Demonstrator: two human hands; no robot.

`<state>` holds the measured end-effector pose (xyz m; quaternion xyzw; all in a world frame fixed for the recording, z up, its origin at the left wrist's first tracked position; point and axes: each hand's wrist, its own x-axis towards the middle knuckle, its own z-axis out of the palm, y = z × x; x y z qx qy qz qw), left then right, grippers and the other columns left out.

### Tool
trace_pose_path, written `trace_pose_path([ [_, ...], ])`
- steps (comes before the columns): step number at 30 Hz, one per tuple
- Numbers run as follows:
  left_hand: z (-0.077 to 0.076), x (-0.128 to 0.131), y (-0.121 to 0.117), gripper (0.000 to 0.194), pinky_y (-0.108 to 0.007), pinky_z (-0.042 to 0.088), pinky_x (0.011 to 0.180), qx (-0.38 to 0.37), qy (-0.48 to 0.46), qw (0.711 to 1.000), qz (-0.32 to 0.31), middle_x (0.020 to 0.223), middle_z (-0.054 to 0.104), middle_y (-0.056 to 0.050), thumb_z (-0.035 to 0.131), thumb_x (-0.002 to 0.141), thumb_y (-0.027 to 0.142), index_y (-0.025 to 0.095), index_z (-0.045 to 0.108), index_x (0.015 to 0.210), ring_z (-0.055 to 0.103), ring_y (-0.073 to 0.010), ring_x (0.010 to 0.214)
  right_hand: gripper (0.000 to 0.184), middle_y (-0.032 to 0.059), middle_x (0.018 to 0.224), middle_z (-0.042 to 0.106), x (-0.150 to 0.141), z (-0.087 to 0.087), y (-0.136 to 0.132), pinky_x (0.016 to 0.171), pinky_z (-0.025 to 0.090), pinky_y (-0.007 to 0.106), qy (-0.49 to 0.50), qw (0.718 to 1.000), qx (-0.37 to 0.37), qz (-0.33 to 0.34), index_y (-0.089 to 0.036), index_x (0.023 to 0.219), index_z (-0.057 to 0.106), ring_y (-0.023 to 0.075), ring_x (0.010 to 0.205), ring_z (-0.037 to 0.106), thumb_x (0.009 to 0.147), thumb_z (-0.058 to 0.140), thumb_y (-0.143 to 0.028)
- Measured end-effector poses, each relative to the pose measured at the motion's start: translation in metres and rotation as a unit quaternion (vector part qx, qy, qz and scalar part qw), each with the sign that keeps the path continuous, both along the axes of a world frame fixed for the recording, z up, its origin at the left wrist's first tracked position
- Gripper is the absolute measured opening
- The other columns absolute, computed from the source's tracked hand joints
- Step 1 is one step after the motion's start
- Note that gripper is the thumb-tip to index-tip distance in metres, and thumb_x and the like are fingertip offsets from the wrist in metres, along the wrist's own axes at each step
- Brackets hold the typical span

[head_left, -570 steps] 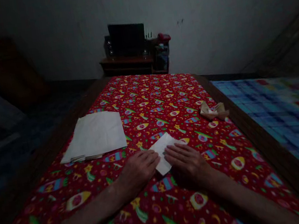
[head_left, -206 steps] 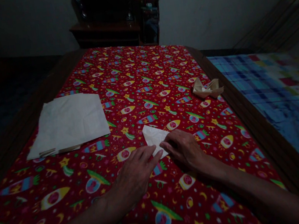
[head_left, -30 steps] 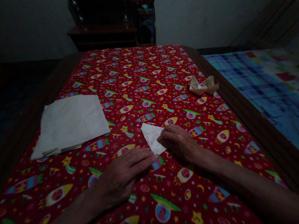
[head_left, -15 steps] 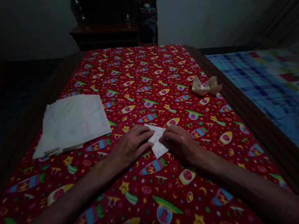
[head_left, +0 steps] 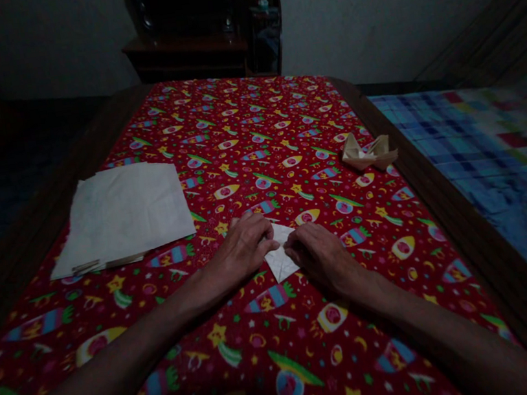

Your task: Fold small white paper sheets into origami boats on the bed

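A small folded square of white paper [head_left: 281,268] lies on the red patterned cloth, one corner towards me and crease lines across its near part. My left hand [head_left: 245,244] grips its left side, fingers curled over the edge with the thumb close beside them. On the right side my right hand [head_left: 319,254] has its fingertips drawn together on the paper's edge. Fingers cover both side corners. Farther off to the right sits a folded paper shape [head_left: 369,152], tan with raised points, touched by neither hand.
A stack of pale paper sheets [head_left: 125,210] lies left of my hands on the red cloth [head_left: 222,183]. Dark wooden edging [head_left: 435,199] runs along the table's sides. Beyond its far end stands a wooden stand [head_left: 188,48] with a dark screen [head_left: 184,2].
My left hand's fingers have curled inwards and moved slightly right over the paper, thumb and fingers closer together. My right hand stays at the right edge. The whole view has shifted a little.
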<state>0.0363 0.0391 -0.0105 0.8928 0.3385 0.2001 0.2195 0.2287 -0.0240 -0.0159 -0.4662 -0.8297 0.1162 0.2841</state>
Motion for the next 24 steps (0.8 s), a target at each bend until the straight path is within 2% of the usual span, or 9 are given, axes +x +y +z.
trace_pose_path([
  [8,-0.007,0.000,0.002,0.013,-0.032,0.034,0.073,0.004,-0.005,1.000,0.002,0.078,0.055,0.000,0.060,0.082,0.025,0.017,0.051,0.077,0.048,-0.0173,0.081,0.010,0.0046,0.077,0.056,0.001,-0.002,0.000,0.066,0.038,0.029,-0.032,0.999,0.004,-0.002,-0.019,0.083,0.050,0.0170,0.071,0.047,0.091,0.045,-0.020],
  [14,0.002,0.000,-0.007,0.015,-0.035,0.038,0.077,0.068,0.010,0.997,0.034,0.095,0.053,-0.005,0.060,0.083,0.026,0.017,0.050,0.089,0.045,-0.0212,0.090,0.009,0.0061,0.082,0.056,0.000,0.002,-0.002,0.067,0.039,0.030,-0.032,0.999,-0.007,-0.005,-0.019,0.086,0.052,0.0181,0.077,0.048,0.092,0.044,-0.019],
  [17,0.008,0.002,-0.016,0.004,-0.035,0.040,0.079,0.097,0.047,0.994,-0.009,0.095,0.053,-0.006,0.051,0.089,0.021,0.016,0.052,0.089,0.045,-0.0210,0.091,0.009,0.0071,0.086,0.055,-0.001,0.003,-0.005,0.071,0.040,0.032,-0.040,0.999,-0.003,-0.022,-0.019,0.088,0.052,0.0200,0.082,0.046,0.092,0.044,-0.021],
  [20,0.008,0.003,-0.021,0.011,-0.032,0.042,0.079,0.084,0.042,0.993,-0.076,0.091,0.054,-0.005,0.042,0.092,0.015,0.016,0.053,0.089,0.048,-0.0186,0.088,0.009,0.0082,0.088,0.054,-0.002,0.005,-0.007,0.073,0.040,0.034,-0.069,0.997,-0.001,-0.032,-0.019,0.089,0.052,0.0213,0.084,0.046,0.091,0.047,-0.026],
  [24,0.004,-0.001,-0.021,0.013,-0.031,0.043,0.080,0.043,-0.004,0.996,-0.081,0.092,0.055,-0.005,0.041,0.094,0.016,0.015,0.053,0.092,0.050,-0.0176,0.089,0.019,0.0080,0.085,0.054,-0.002,0.007,-0.011,0.071,0.039,0.034,-0.108,0.993,-0.006,-0.042,-0.018,0.091,0.052,0.0212,0.080,0.046,0.090,0.049,-0.036],
])
